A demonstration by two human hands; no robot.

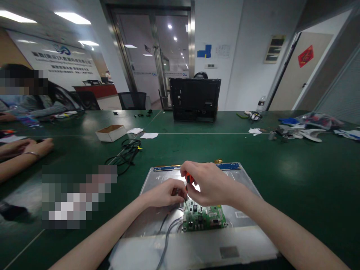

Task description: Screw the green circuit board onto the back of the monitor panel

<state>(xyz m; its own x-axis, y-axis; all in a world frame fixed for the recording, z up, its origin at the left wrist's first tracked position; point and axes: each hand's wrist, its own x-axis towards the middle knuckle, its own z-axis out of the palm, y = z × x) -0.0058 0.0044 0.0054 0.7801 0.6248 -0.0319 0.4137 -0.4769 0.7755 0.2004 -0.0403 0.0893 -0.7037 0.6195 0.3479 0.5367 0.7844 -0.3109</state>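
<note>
My right hand [206,183] is closed around a screwdriver [189,178] with an orange and black handle, its tip pointing down at the upper left corner of a green circuit board [204,217]. Close beside that tip, my left hand [167,193] has its fingers curled in a pinch; what they hold, if anything, is hidden. The board sits on the silvery back of a flat display panel [244,210], which lies on the table. Grey and dark cables [166,240] run along the panel left of the board. A blue strip board [232,166] lines the panel's far edge.
A black cable bundle [126,152] and an open white box [111,133] lie at the left. Another person's hands [38,147] rest on the table there. A black monitor housing [195,99] stands opposite. Plastic bags [319,120] and loose parts lie at the far right.
</note>
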